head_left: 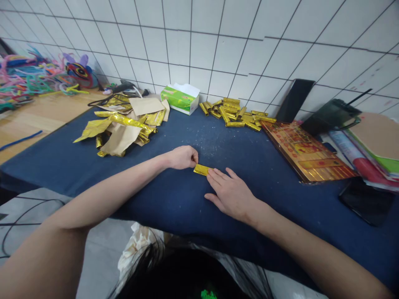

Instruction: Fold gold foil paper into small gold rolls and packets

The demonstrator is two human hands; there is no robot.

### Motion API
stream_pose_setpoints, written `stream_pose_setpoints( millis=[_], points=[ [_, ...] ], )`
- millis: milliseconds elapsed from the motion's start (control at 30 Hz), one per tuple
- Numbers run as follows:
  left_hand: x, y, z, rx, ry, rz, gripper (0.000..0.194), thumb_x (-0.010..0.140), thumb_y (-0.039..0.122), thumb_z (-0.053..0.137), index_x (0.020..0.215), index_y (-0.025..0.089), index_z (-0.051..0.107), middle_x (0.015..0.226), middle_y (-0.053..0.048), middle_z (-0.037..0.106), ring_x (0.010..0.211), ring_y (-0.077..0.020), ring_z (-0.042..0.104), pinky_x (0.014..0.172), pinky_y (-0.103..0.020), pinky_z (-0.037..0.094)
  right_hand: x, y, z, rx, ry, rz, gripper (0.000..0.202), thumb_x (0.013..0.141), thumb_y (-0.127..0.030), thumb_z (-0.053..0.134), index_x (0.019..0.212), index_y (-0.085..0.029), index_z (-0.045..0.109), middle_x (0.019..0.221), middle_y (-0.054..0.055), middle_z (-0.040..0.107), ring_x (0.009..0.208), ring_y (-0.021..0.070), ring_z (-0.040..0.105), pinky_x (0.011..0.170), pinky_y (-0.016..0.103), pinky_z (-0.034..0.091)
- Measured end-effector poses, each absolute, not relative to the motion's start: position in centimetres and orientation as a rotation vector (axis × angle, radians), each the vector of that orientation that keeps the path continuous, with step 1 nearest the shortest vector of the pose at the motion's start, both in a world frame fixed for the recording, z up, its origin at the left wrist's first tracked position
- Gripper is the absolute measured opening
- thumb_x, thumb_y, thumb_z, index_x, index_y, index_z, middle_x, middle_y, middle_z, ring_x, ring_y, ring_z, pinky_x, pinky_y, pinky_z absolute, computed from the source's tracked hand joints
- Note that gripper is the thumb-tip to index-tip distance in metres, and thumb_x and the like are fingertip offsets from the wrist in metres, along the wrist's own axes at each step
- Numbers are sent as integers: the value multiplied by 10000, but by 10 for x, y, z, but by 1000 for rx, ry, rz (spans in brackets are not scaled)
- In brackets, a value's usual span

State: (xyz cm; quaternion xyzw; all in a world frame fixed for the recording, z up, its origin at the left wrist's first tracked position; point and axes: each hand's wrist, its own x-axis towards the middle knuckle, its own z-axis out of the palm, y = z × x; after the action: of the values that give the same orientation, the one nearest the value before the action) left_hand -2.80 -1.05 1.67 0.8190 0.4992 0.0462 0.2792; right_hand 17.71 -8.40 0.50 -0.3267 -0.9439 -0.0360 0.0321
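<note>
The bare left arm [112, 187], bent at the elbow, reaches over the near edge of the dark blue cloth-covered desk [170, 203] to the left hand [183, 157], its fingers curled in toward the thumb. The bare right arm [293, 234] slants in over the near edge's right half; its right hand [232, 192] lies palm down, 4 fingers extended, thumb spread wide.

No text — number or sign (either) — is legible.

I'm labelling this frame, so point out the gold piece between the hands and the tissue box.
Gold piece [201, 169], head view: its exposed upper surface.
Tissue box [180, 99], head view: its green long side.
</note>
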Motion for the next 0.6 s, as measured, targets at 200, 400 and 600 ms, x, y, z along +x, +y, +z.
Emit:
stream_pose_setpoints(
  millis=[200,400,600],
  points=[
    [-25,3,30,2172,1256,-122,176,632,137,515,742,119,651,672,-19,635,584,-106,525,552,-206,364,178,-83,3,-998,-2914,-118,476,879,-384,391,1202,-54,505,1278,172,502,1182,287,460,970,504,353],
    [-27,-4,32,2184,1379,-102,272,753,361,488,725,128,625,638,-32,613,545,-119,514,542,-233,354,177,-83,6,-1007,-2923,-107,482,881,-378,389,1206,-39,499,1274,172,506,1184,287,456,972,500,354],
    [-24,-9,24,2315,1488,-151,173,720,311,544,763,169,632,740,-38,640,650,-147,553,553,-236,343,176,-85,6,-1006,-2922,-134,478,883,-371,382,1206,-39,499,1277,175,502,1186,288,454,969,500,356]
  ],
)
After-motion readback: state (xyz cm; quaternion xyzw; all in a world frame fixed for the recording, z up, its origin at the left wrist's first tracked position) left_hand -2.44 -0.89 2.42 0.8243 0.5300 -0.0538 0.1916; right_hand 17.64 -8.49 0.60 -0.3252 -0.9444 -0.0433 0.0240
